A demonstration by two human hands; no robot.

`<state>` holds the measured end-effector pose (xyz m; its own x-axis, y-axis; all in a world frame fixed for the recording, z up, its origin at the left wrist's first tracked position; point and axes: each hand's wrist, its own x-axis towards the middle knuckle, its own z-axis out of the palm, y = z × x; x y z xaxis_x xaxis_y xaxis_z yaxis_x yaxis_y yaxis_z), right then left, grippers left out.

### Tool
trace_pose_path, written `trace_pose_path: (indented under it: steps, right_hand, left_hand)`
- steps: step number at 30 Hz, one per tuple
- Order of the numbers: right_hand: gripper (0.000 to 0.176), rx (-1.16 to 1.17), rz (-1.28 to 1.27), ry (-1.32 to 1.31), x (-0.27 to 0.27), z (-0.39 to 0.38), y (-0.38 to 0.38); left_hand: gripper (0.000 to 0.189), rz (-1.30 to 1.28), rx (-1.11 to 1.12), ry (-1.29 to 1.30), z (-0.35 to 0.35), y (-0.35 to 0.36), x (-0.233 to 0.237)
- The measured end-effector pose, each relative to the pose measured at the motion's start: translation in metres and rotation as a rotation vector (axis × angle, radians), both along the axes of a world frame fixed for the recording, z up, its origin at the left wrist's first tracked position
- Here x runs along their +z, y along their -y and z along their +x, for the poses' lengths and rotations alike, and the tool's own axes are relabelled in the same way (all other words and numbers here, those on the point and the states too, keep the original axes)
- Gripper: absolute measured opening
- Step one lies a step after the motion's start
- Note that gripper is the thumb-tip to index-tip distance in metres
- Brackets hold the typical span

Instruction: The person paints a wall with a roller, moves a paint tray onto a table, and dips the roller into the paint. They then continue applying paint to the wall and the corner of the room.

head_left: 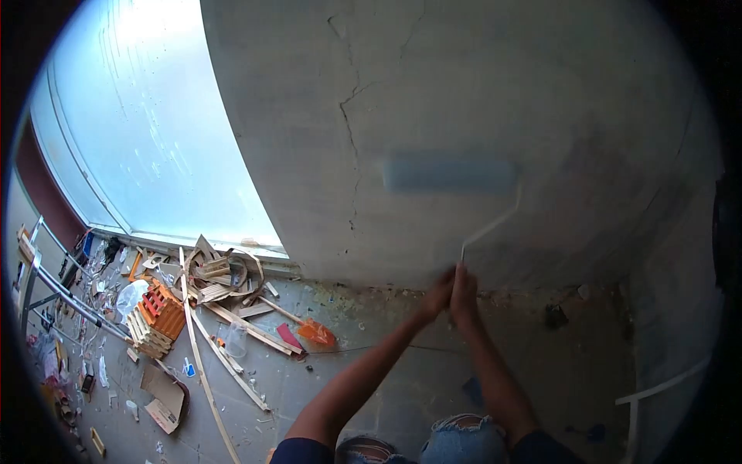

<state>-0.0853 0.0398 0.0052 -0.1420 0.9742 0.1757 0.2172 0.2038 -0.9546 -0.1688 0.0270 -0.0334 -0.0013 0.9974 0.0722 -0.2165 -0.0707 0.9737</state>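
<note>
A paint roller (450, 173) with a pale blue-grey sleeve lies level across the grey wall (294, 116), its outline smeared by motion. Its thin bent frame runs down from the sleeve's right end to a handle between my hands. Both arms reach forward, and my left hand (438, 296) is wrapped at the handle beside my right hand (464, 292), fingers closed. The lower part of the handle is hidden by the hands. A long crack runs down the wall left of the roller, and a darker patch shows to its right.
A bright frosted window (147, 116) fills the upper left. Below it lie wood strips (202, 371), an orange crate-like stack (158, 313), torn cardboard (164, 398), an orange bag (317, 332) and scattered debris. A metal ladder (66, 290) stands far left; a white frame (665, 389) is at right.
</note>
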Motion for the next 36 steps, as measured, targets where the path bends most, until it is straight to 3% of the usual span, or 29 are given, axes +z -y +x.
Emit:
trace_pose_path:
  steps: [2, 4, 7, 10, 13, 14, 17, 23, 26, 28, 31, 33, 36]
  right_hand:
    - [0.058, 0.053, 0.115, 0.079, 0.068, -0.012, -0.029]
    - [0.058, 0.06, 0.166, -0.016, 0.139, -0.029, -0.037]
    - [0.058, 0.095, 0.126, -0.005, 0.155, -0.036, -0.045]
    - [0.056, 0.038, 0.114, 0.077, 0.062, -0.012, -0.026]
    - [0.053, -0.007, -0.032, 0.092, -0.043, 0.014, 0.014]
    - [0.052, 0.003, -0.071, 0.085, -0.052, 0.014, 0.017]
    - [0.05, 0.039, -0.11, 0.08, -0.051, 0.015, 0.024]
    - [0.052, 0.09, 0.273, 0.132, 0.146, -0.047, -0.041]
    - [0.054, 0.148, 0.206, 0.121, 0.177, -0.06, -0.037]
    - [0.056, 0.078, 0.3, 0.12, 0.125, -0.048, -0.03]
    - [0.058, 0.049, 0.05, 0.159, 0.007, -0.006, 0.002]
    - [0.059, 0.011, -0.058, 0.145, -0.066, 0.013, 0.023]
    - [0.057, -0.016, -0.128, 0.09, -0.07, 0.004, 0.033]
  left_hand:
    - [0.044, 0.176, -0.021, 0.016, -0.019, -0.016, 0.086]
    - [0.041, 0.297, 0.001, 0.064, -0.03, -0.032, 0.151]
    - [0.039, 0.284, -0.019, 0.111, -0.036, -0.036, 0.165]
    - [0.041, 0.245, 0.116, -0.002, -0.009, -0.016, 0.074]
    - [0.045, -0.063, 0.113, 0.035, 0.03, 0.01, -0.077]
    - [0.046, -0.1, 0.078, 0.051, 0.027, 0.012, -0.076]
    - [0.046, -0.155, 0.003, 0.104, 0.018, 0.04, -0.033]
    - [0.03, 0.346, 0.065, 0.154, -0.044, -0.03, 0.146]
    - [0.029, 0.387, 0.033, 0.187, -0.058, -0.033, 0.173]
    - [0.034, 0.405, 0.113, 0.079, -0.043, -0.021, 0.123]
    - [0.046, 0.012, 0.072, 0.083, -0.003, 0.015, 0.013]
    - [0.049, -0.07, 0.06, -0.001, 0.021, 0.019, -0.092]
    - [0.049, -0.126, 0.012, 0.129, 0.012, 0.047, -0.068]
